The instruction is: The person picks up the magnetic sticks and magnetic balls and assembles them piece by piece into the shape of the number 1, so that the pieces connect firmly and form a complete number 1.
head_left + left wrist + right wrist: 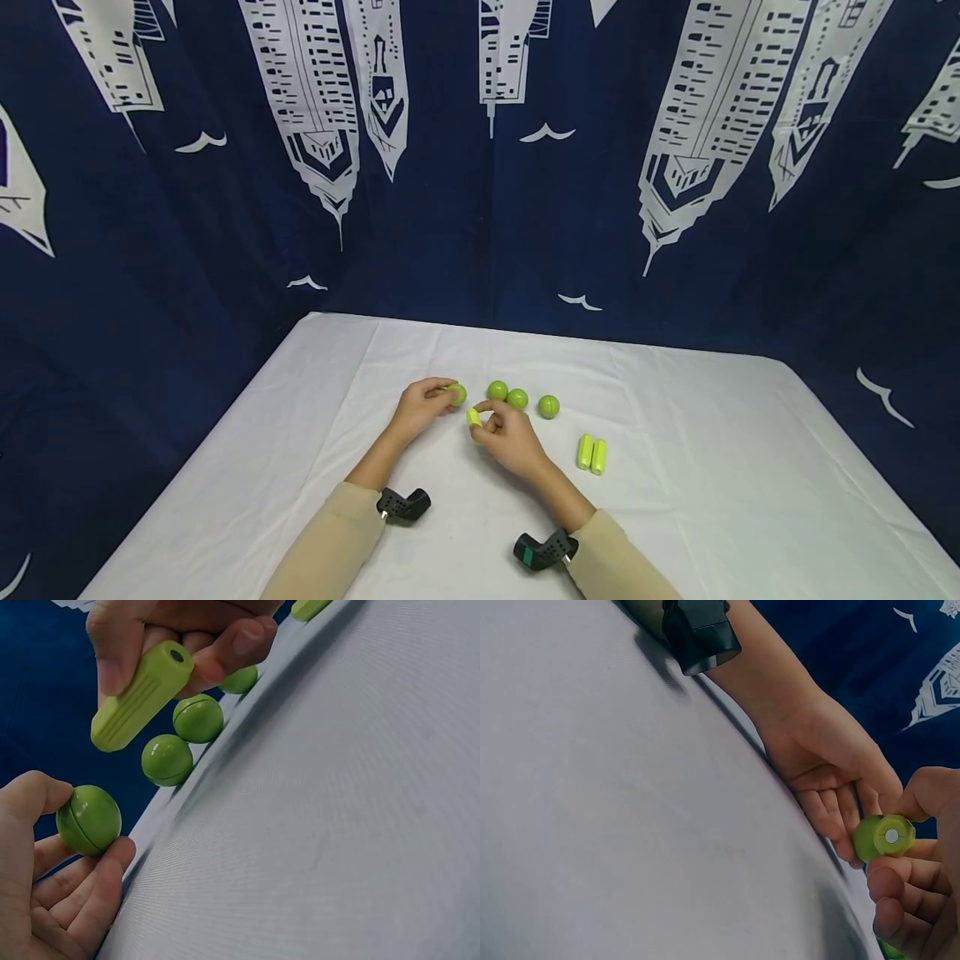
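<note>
White cloth (712, 517) spreads before a navy backdrop (480, 233); over it the left hand (422, 408) pinches 1 green ball (457, 395) and, apart from it, the right hand (515, 442) pinches 1 yellow-green rod (473, 416). Light fingertip grips, with the rod's end clear of fingers and squared to the ball, would likely serve best. All told, 4 balls and 3 rods show, with 3 loose balls (549, 407) and 2 loose rods (584, 452) on the cloth.
</note>
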{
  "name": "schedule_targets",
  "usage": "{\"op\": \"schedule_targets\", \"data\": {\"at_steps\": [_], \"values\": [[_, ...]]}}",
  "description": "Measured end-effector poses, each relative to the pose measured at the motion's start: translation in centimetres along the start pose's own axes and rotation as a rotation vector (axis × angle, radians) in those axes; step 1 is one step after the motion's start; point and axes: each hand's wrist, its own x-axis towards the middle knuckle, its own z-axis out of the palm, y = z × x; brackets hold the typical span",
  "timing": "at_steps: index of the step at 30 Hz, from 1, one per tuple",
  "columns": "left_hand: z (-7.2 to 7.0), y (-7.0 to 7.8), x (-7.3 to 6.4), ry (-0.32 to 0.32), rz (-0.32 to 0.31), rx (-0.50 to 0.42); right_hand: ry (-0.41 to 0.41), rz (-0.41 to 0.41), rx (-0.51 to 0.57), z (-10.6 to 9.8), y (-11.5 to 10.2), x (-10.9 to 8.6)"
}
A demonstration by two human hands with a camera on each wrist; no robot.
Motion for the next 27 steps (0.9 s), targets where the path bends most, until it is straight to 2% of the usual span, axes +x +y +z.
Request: {"op": "schedule_targets", "data": {"at_steps": [3, 8, 10, 15, 17, 20, 27], "values": [[-0.2, -0.1, -0.1, -0.023, 0.010, 0.001, 0.001, 0.023, 0.029, 0.5, -0.1, 0.1], [-0.4, -0.3, -0.3, -0.056, 0.080, -0.028, 0.006, 0.052, 0.058, 1.2, -0.3, 0.3], [-0.3, -0.2, -0.3, -0.054, 0.051, -0.036, 0.007, 0.066, 0.066, 1.5, -0.4, 0.4], [0.0, 0.0, 0.0, -0.027, -0.047, -0.030, -0.005, 0.106, 0.118, 1.2, -3.2, -0.1], [0.0, -0.1, 0.0, -0.023, -0.044, -0.031, -0.008, 0.119, 0.136, 1.0, -4.2, -0.4], [0.0, -0.1, 0.0, -0.031, -0.037, -0.035, 0.006, 0.129, 0.156, 1.4, -3.6, -0.3], [0.0, -0.1, -0.1, -0.045, -0.029, -0.039, 0.045, 0.154, 0.170, 2.7, 0.3, 0.5]]}}
